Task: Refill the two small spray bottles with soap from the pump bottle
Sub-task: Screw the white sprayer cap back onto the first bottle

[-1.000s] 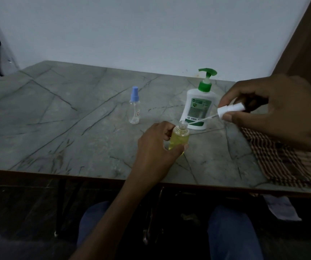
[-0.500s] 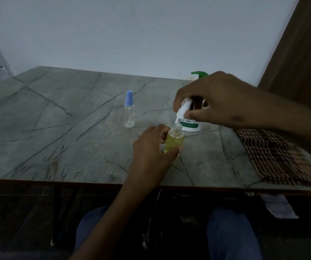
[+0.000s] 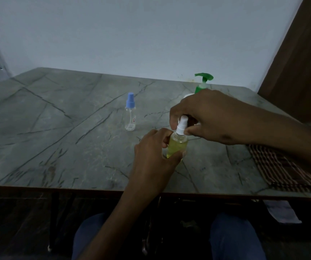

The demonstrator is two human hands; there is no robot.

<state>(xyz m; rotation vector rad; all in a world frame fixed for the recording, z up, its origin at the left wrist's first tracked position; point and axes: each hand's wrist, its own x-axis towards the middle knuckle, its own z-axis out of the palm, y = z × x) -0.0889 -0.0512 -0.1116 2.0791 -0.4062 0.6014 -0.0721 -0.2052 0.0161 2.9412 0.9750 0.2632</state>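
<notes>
My left hand [image 3: 153, 154] grips a small clear spray bottle [image 3: 176, 147] full of yellow soap, standing near the table's front middle. The white spray cap [image 3: 181, 126] sits upright on this bottle's neck, pinched by the fingers of my right hand [image 3: 207, 117]. A second small spray bottle [image 3: 130, 112] with a blue cap stands alone farther left and looks clear inside. The pump bottle [image 3: 203, 82] stands behind my right hand, only its green pump head showing.
A dark checked cloth [image 3: 282, 169] lies on the grey marble table [image 3: 66, 139] at the right front. A brown wooden panel [image 3: 301, 62] rises at the right. My knees are below the table's front edge.
My right hand carried the white spray cap with its tube from the right over to the yellow bottle and lowered it into the neck. My left hand kept its grip on the bottle.
</notes>
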